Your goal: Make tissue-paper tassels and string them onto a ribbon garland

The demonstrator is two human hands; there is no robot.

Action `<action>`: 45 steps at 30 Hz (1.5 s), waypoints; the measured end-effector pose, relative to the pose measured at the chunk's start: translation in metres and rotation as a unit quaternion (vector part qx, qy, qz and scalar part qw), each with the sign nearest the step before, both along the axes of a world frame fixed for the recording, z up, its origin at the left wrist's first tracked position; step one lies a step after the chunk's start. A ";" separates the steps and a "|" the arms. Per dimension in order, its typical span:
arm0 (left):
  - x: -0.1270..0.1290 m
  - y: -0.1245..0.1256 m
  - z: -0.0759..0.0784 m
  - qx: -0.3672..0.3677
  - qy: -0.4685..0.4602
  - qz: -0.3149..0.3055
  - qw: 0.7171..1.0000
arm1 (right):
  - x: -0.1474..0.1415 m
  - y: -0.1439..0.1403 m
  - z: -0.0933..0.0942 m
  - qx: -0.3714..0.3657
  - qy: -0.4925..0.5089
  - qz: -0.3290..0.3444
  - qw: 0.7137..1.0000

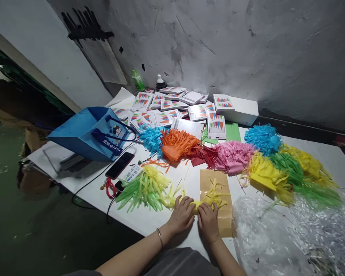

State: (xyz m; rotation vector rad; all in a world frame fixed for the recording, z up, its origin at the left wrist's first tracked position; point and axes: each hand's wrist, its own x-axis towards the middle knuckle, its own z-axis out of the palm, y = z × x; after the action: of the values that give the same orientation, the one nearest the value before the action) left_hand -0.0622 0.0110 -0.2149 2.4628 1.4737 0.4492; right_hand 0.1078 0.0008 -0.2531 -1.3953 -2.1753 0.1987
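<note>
Both hands lie side by side on the white bench [149, 218], left hand [181, 215] and right hand [208, 223], fingers curled down and pinching a thin yellow paper fringe [196, 204]. It rests under the fingertips on a flat brown paper sheet [218, 184]. Left of the fingers lies a shaggy green fringe bundle [143, 188]; right, crinkly clear plastic [276, 234].

A bundle of yellow paper strips [197, 204] lies flat at the near edge of the desk, partly on a brown paper sheet [215, 184]. The strips are thin and fringed, and loose ends spread upward and sideways. Both hands press on its near part.
</note>
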 end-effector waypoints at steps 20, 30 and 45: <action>-0.002 0.006 0.003 -0.053 0.049 0.153 0.986 | 0.001 0.009 0.015 -0.020 -0.027 -0.127 0.991; -0.012 0.007 -0.004 -0.023 0.004 0.086 0.996 | -0.001 0.006 0.007 -0.013 -0.036 0.004 0.999; -0.033 0.004 -0.011 -0.089 -0.094 0.083 0.988 | 0.017 0.007 0.011 -0.023 -0.029 -0.031 0.999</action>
State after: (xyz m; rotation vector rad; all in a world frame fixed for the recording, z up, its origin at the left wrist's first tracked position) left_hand -0.0956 0.0152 -0.2254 2.1096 1.5732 0.5400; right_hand 0.1247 0.0077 -0.2424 -1.5092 -2.1826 0.1892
